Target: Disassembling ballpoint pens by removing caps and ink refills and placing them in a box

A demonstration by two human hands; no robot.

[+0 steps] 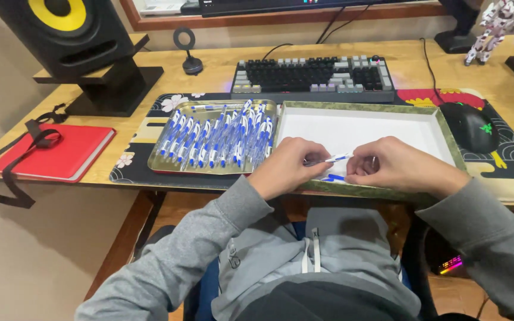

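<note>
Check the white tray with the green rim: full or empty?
Nearly empty. The white tray shows bare floor; only one blue-and-white pen lies near both hands, which hold another pen.

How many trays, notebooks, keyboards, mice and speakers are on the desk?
Trays: 2, a metal tray full of pens and a white tray
Red notebooks: 1
Keyboards: 1
Mice: 1
Speakers: 1
Total: 6

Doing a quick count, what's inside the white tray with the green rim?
One blue-and-white pen lies inside the white tray; both hands hold another pen above it. Anything beneath them is hidden.
</note>
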